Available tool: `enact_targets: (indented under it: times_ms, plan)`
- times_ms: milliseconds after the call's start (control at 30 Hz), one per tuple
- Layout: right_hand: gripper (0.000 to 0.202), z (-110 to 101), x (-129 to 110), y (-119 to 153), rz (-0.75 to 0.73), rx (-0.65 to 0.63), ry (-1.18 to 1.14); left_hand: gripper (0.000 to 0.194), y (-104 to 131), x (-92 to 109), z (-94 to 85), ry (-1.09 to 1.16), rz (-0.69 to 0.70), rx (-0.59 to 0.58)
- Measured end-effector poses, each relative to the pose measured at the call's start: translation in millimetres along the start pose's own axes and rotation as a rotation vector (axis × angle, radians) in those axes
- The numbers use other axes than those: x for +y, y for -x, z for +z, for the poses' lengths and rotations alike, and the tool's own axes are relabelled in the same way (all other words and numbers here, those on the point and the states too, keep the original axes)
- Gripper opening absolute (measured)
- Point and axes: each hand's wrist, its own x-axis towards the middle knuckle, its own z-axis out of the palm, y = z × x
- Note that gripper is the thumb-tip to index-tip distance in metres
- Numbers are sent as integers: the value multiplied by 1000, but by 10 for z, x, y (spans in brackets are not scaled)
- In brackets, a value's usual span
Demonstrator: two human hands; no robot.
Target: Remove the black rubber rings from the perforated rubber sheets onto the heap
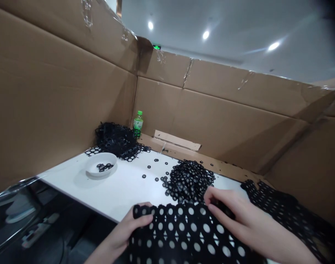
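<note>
A black sheet [184, 234] full of round holes is stretched between my hands at the bottom of the head view. My left hand [134, 225] pinches its upper left corner, thumb on top. At the sheet's upper right edge, my right hand [233, 212] is closed with thumb and fingertips together; small black pieces show inside its curled fingers. Just beyond the sheet lies a heap of small black rings [190, 179], with loose rings scattered to its left.
A white bowl [91, 167] holding several black rings stands at the left of the white table [126, 183]. Behind it are a tangled black mesh pile [116, 141] and a green-capped bottle [138, 123]. More perforated black sheets [280, 205] lie at right. Cardboard walls [225, 113] surround the table.
</note>
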Motion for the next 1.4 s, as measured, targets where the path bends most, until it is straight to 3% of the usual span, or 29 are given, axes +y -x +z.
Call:
enact_targets:
  times_ms: [33, 100, 200, 300, 433, 567, 633, 700, 733, 800, 867, 900, 967, 1033, 1167, 1300, 1400]
  plan:
    - [16, 70, 38, -21, 20, -27, -10, 50, 35, 75, -58, -87, 16, 97]
    - [15, 242, 165, -91, 28, -85, -42, 44, 72, 237, -169, -230, 55, 177]
    - [12, 535, 412, -225, -2, -129, -95, 37, 24, 398, -319, -466, 98, 98]
    - [16, 762, 730, -260, 76, -56, -61, 35, -105, 405, -456, -678, 135, 46]
    - [21, 887, 1208, -2, 283, 145, 218, 36, -250, 334, -608, -899, 200, 51]
    - [31, 959, 1537, 431, 257, 131, 250, 37, -232, 357, -603, -1146, 262, 36]
    - [34, 1011, 1632, 602, 211, 126, 305, 40, -133, 373, -446, -1296, 373, 160]
    - [39, 1065, 1702, 702, 176, 111, 401, 40, 7, 343, -143, -1397, 536, 212]
    - [41, 1091, 1732, 723, 151, 97, 450, 39, 77, 302, 58, -1413, 619, 132]
    - [42, 1137, 1786, 715, 75, 67, 535, 40, 180, 170, 512, -1438, 694, -202]
    - [34, 1171, 1839, 661, -12, 48, 603, 55, 202, 2, 947, -1488, 720, -424]
    - [28, 1182, 1866, 628, -56, 52, 624, 55, 183, -79, 1126, -1539, 721, -484]
    - [17, 1194, 1919, 571, -135, 86, 635, 38, 109, -202, 1376, -1663, 700, -541]
    - [11, 1192, 1970, 548, -190, 132, 622, 23, 26, -249, 1487, -1755, 648, -558]
    - [10, 1171, 2053, 642, -204, 264, 593, 25, -79, -102, 1521, -1655, 602, -566]
    - [15, 1088, 2101, 897, -109, 593, 519, 23, -109, 371, 1643, -1139, 643, -621]
    - [16, 946, 2095, 1117, 17, 890, 447, 28, -113, 814, 1766, -669, 501, -616]
